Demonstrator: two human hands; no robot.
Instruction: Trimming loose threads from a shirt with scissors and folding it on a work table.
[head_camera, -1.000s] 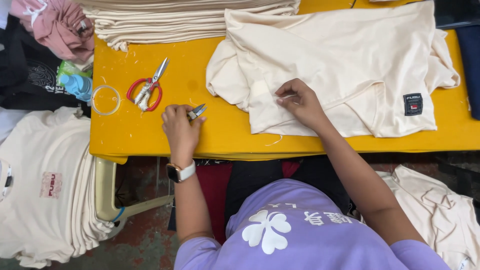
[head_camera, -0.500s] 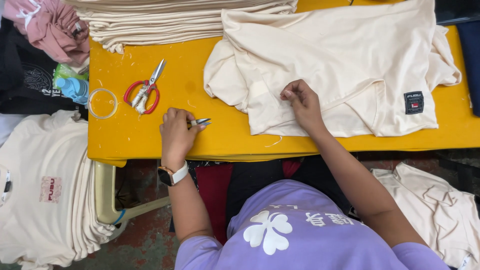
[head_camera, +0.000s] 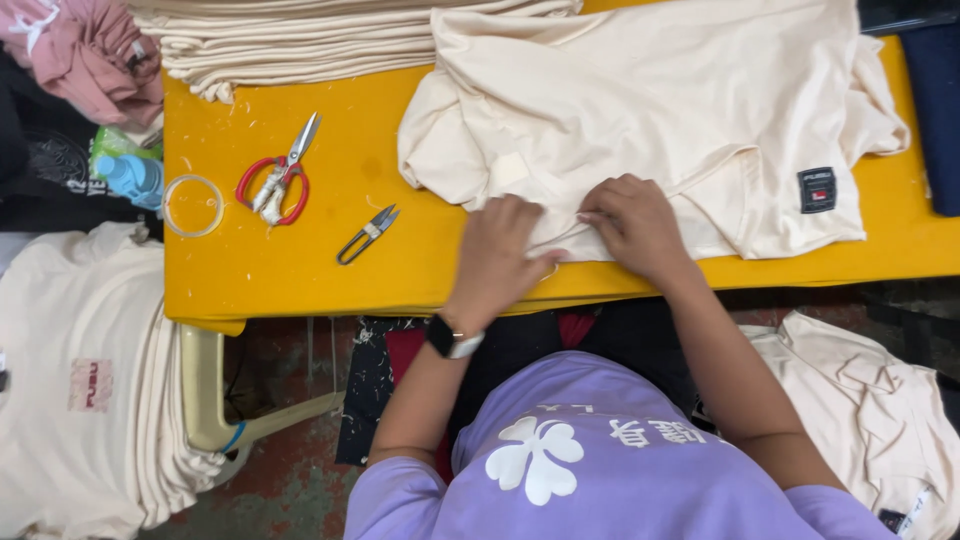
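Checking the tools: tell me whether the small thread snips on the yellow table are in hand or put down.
Put down. The small metal thread snips lie alone on the yellow table, and both hands rest on the cream shirt.
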